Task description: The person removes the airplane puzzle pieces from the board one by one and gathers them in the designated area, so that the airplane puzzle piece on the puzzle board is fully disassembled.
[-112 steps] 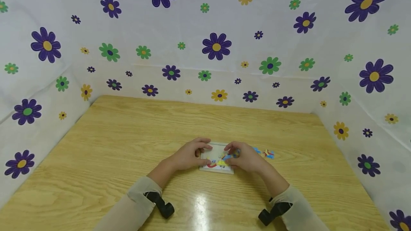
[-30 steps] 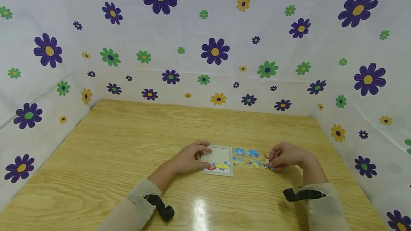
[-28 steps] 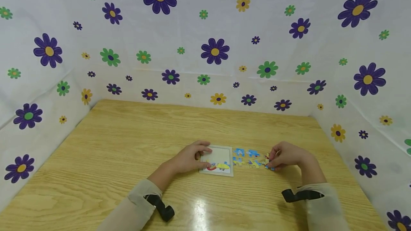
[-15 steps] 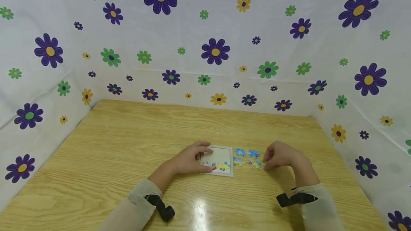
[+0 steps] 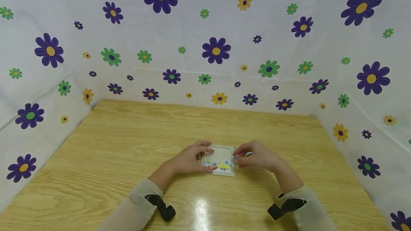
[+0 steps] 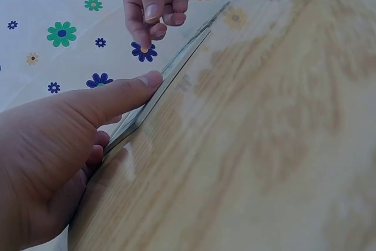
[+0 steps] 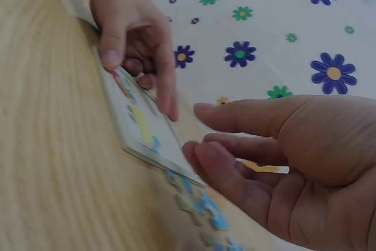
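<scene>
A pale puzzle tray (image 5: 221, 149) lies on the table, with joined pieces (image 5: 224, 167) in yellow, red and blue along its near side. My left hand (image 5: 189, 158) grips its left side, thumb (image 6: 151, 79) on the near rim, as the left wrist view shows. Just right of the tray hovers my right hand (image 5: 257, 158), thumb and fingers apart; in the right wrist view that hand (image 7: 311, 157) shows nothing between its fingertips. Loose blue and yellow pieces (image 7: 211, 211) lie beside the tray below it, mostly hidden by the hand in the head view.
The wood-grain table (image 5: 144, 127) extends around the tray. Behind it and at both sides hangs a white cloth (image 5: 179, 17) printed with flowers. A black strap mount (image 5: 162, 208) is on the left wrist, another (image 5: 285, 209) on the right.
My right hand has moved left from the far end of the loose pieces to beside the tray. My left hand stays on the tray; its thumb has shifted slightly right along the near edge.
</scene>
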{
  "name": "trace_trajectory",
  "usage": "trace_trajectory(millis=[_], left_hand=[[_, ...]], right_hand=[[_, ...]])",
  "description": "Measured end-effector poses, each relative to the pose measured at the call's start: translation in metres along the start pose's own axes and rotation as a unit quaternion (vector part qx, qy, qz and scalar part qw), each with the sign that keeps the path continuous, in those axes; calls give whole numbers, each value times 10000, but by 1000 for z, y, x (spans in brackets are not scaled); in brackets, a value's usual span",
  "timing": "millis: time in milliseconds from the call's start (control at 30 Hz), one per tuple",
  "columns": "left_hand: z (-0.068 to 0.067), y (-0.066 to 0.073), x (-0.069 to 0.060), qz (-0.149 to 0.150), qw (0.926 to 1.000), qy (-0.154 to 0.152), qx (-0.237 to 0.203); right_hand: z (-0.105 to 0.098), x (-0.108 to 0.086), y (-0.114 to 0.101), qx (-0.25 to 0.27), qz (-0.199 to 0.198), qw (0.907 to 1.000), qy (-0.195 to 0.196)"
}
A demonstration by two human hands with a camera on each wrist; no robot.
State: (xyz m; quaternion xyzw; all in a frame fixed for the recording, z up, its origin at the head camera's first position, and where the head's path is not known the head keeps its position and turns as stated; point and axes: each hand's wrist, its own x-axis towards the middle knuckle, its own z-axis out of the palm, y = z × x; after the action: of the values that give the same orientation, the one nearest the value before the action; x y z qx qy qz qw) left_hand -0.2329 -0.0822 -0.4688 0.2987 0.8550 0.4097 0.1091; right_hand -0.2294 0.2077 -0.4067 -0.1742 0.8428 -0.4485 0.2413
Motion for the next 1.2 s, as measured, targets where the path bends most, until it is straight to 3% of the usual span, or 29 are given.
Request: trace_trajectory(millis=[233, 467, 667, 1000, 1133, 1200], left_hand=[[1, -1, 0, 21, 10000, 19, -15], [1, -3, 2, 22, 10000, -33, -36], [0, -4, 1, 89, 9999, -71, -20], [-3, -3, -1, 188, 9996, -188, -9], [-3, -3, 0, 234, 9995, -205, -41], [-3, -4, 1, 217, 9995, -204, -48]], right_hand=[[27, 12, 0, 688, -207, 9974, -13], [48, 18, -1, 629, -792, 9943, -322], [64, 23, 1, 30, -1150, 9928, -336], [82, 27, -5, -977, -1172, 9883, 53], [83, 25, -8, -1043, -1071, 9886, 170], [82, 24, -7, -774, -923, 9925, 207]])
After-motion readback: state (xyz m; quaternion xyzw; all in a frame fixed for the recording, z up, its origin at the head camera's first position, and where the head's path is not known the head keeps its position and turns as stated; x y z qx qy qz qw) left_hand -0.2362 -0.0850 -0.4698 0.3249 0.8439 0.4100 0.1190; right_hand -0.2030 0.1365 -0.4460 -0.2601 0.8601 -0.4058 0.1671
